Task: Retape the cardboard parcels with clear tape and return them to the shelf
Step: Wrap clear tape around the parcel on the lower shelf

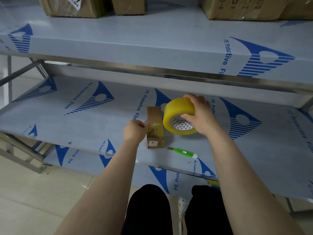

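Parcel (154,114): small, likely light, stiff; may slide.
Left hand (135,131): pinches tape end (153,127) onto parcel.
Right hand (200,114): grips tape roll (176,109), 3 o'clock of parcel.
Hold: parcel's long sides.

Middle shelf (67,119): long open run left of the small parcel (154,116), passable from near edge to far. Centre is tight: the tape roll (177,114) stands just right of the parcel, only a slit between. A green knife (184,152) lies near the front edge, under the roll. Open room again far right. The upper shelf (152,48) overhangs and caps the height. Cartons (72,7) stand along its far side, with a wide gap right of centre.
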